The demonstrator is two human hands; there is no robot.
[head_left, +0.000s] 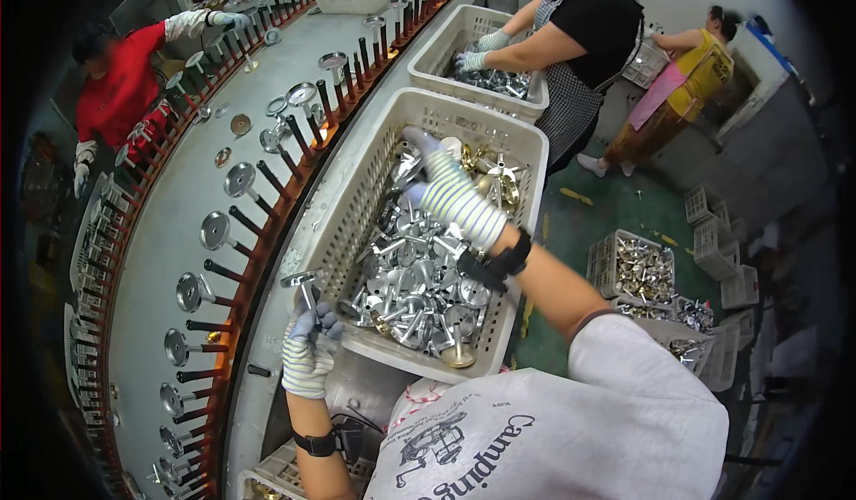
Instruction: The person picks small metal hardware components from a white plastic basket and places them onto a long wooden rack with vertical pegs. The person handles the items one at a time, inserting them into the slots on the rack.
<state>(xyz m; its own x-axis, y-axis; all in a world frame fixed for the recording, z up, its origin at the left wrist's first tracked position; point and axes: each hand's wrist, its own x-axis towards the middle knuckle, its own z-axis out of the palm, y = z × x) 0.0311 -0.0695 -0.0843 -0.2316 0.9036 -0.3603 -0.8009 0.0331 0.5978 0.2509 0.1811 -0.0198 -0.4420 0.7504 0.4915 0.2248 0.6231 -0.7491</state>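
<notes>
My left hand (311, 344), in a striped knit glove, is closed round the stem of a disc-headed metal part (303, 279). The silvery disc stands above my fingers, just outside the near left corner of a beige plastic basket (522, 268). My right hand (455, 192), gloved alike and slightly blurred, reaches into the basket's far half with thumb and fingers apart. Close to those fingers lies a tilted silvery disc part (407, 174); no firm grip on it shows. Shiny silver metal parts (415, 268) heap below my right wrist, with brass-coloured ones (504, 184) at the far right.
A curved grey line (147, 322) on the left carries upright dark pegs and disc parts along an orange-brown rail (234, 340). Beyond my basket, a co-worker's gloved hands (481, 52) are in another basket (428, 68). More filled baskets (602, 273) stand on the green floor.
</notes>
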